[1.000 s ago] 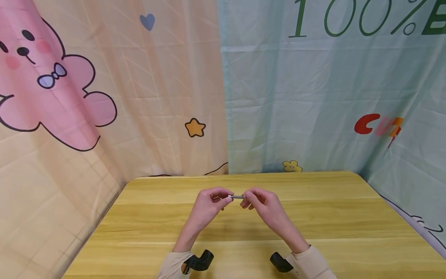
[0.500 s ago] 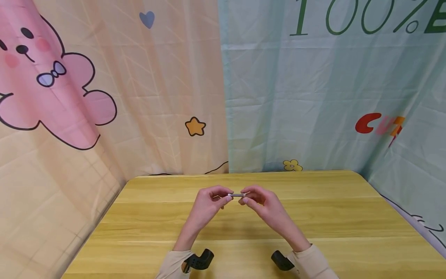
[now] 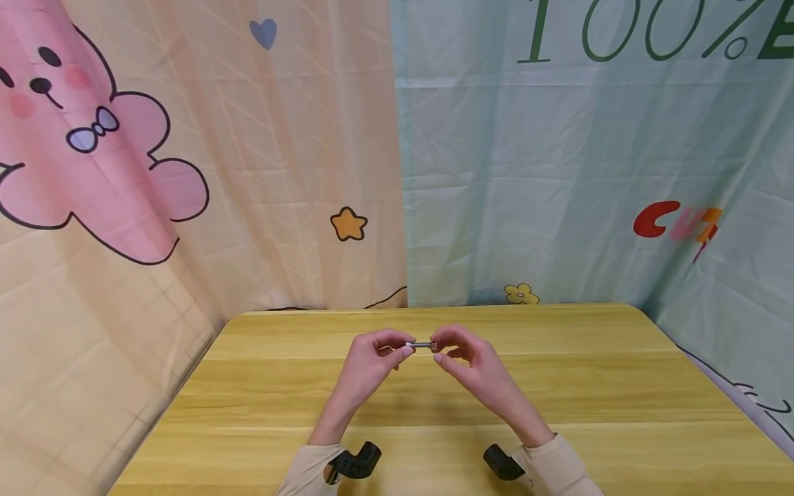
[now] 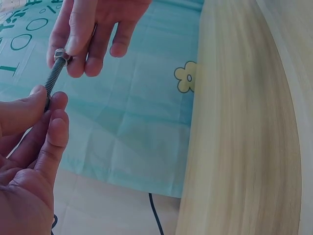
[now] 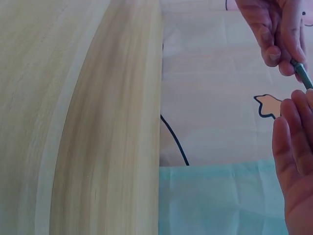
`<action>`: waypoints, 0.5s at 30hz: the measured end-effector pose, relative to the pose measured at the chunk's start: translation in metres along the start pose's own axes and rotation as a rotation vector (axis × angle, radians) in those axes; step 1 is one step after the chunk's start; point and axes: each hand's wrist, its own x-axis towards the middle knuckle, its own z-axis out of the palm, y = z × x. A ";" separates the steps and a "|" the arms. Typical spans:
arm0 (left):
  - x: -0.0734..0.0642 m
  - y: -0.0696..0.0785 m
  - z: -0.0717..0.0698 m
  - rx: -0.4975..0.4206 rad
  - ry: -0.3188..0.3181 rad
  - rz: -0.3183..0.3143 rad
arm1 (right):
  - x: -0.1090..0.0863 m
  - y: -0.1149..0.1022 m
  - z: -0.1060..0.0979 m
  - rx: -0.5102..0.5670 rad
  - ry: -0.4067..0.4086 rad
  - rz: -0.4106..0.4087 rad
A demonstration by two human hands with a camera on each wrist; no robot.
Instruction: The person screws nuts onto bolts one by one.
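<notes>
Both hands hold up a small threaded metal bolt (image 4: 55, 73) over the table. My left hand (image 3: 366, 368) pinches one end of it between thumb and fingertips, and those fingers cover that end. A metal nut (image 4: 60, 55) sits on the bolt's other end. My right hand (image 3: 474, 362) is at this nut, its index fingertip right against it in the head view. The right thumb (image 3: 448, 362) is spread a little below the nut. In the right wrist view, the right hand's fingers (image 5: 294, 127) are extended, and part of the bolt (image 5: 303, 74) shows beyond them.
The wooden table (image 3: 260, 386) lies under both hands. Printed curtains stand behind it, a peach one (image 3: 298, 138) at left and a pale green one (image 3: 471, 151) at right. Black wrist cameras (image 3: 358, 461) sit on the sleeves.
My right thumb has moved from a close pinch on the nut to slightly apart below it, while the right hand rises a little. The left hand keeps its hold on the bolt.
</notes>
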 end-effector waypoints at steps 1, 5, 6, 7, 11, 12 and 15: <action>0.000 0.001 0.000 -0.003 -0.001 0.001 | 0.000 0.000 0.000 0.002 -0.004 -0.004; -0.001 0.008 0.001 -0.011 -0.009 -0.011 | 0.000 0.001 0.001 0.014 -0.012 0.035; -0.001 0.010 0.001 -0.007 -0.012 -0.014 | -0.001 0.000 0.002 0.008 -0.010 0.053; -0.002 0.012 0.002 -0.004 -0.015 -0.016 | -0.001 0.000 0.002 -0.003 -0.006 0.070; -0.002 0.016 0.002 0.009 -0.026 -0.021 | -0.002 -0.001 0.004 -0.047 0.020 0.144; -0.002 0.015 0.003 0.009 -0.027 -0.019 | -0.002 -0.001 0.004 -0.050 0.028 0.156; -0.001 0.009 0.003 0.008 -0.023 -0.010 | -0.002 -0.001 0.004 -0.031 0.042 0.166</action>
